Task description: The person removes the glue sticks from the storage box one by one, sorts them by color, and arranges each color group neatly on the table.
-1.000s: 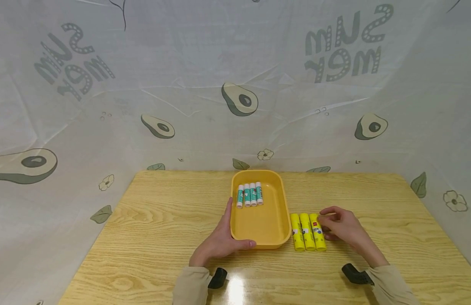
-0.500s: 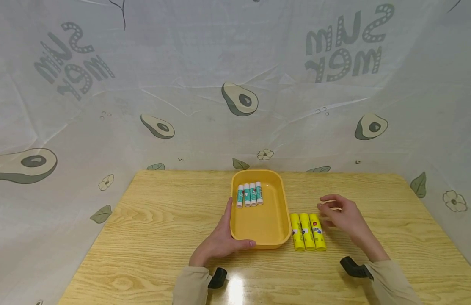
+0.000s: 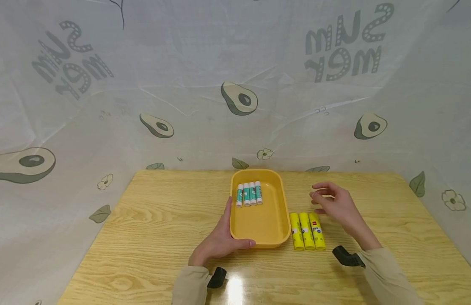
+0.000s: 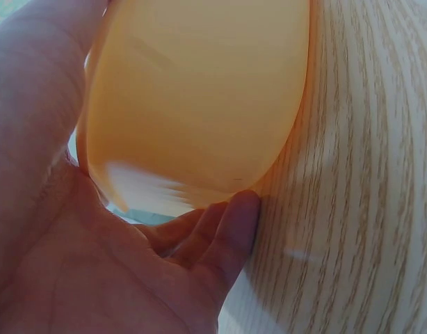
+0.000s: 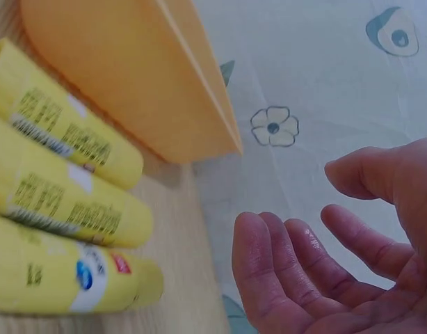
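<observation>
My left hand (image 3: pixel 221 242) rests against the near left corner of a yellow-orange plastic tray (image 3: pixel 258 224), its index finger straight along the left side and its thumb along the near side. In the left wrist view the fingers (image 4: pixel 231 226) touch the tray's outer wall. Several small teal-and-white glue sticks (image 3: pixel 246 195) lie side by side in the tray's far left part. Three larger yellow glue sticks (image 3: pixel 307 231) lie in a row on the table just right of the tray. Above and beyond their far ends hovers my right hand (image 3: pixel 336 206), holding nothing, its fingers loosely bent and apart.
A wooden table (image 3: pixel 159 220) extends around the tray on both sides. Behind it and at its sides hangs a pale curtain (image 3: pixel 197 127) printed with avocados, flowers and leaves. Black straps with a camera mount (image 3: pixel 216 278) are at both wrists.
My right hand has lifted off the rightmost yellow glue stick and moved away and to the left, past the sticks' far ends. The left hand, tray and glue sticks stay put.
</observation>
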A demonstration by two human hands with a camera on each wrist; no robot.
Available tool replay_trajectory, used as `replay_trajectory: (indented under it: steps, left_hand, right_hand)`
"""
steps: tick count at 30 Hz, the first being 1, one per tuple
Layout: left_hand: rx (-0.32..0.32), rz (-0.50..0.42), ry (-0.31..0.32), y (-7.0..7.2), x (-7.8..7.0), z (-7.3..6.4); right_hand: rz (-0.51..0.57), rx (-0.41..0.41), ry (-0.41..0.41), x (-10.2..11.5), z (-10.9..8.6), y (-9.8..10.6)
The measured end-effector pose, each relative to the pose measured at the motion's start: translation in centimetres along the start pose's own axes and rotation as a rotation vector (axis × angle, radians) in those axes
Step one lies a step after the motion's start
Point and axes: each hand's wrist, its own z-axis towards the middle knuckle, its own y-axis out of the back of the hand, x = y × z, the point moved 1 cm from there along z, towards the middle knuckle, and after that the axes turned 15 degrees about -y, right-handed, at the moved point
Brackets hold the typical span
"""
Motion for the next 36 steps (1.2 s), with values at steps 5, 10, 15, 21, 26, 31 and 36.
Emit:
replay_trajectory:
  steps: [5, 10, 15, 21, 26, 31, 36]
  left_hand:
    - [0.000, 0.003, 0.004, 0.0, 0.0, 0.0]
    - [-0.001, 0.010, 0.006, 0.0, 0.0, 0.0]
    - [0.001, 0.010, 0.001, 0.0, 0.0, 0.1]
    - [-0.001, 0.014, -0.003, 0.0, 0.1, 0.0]
    - [-0.003, 0.011, -0.009, 0.0, 0.1, 0.0]
    - [-0.006, 0.005, -0.026, -0.1, 0.2, 0.1]
    - [-0.007, 0.015, -0.025, -0.1, 0.2, 0.1]
  right_hand:
    - [0.015, 0.008, 0.026, 0.9, 0.2, -0.4]
    - [0.031, 0.026, 0.040, 1.9, 0.4, -0.9]
    - [0.054, 0.044, 0.047, 3.0, 0.5, -1.6]
    - [0.101, 0.089, 0.056, 3.9, 0.7, -2.7]
    - [0.143, 0.122, 0.058, 4.5, 1.2, -3.8]
    - [0.161, 0.148, 0.052, 5.1, 1.6, -4.9]
    - [0.157, 0.163, 0.037, 5.7, 2.1, -6.0]
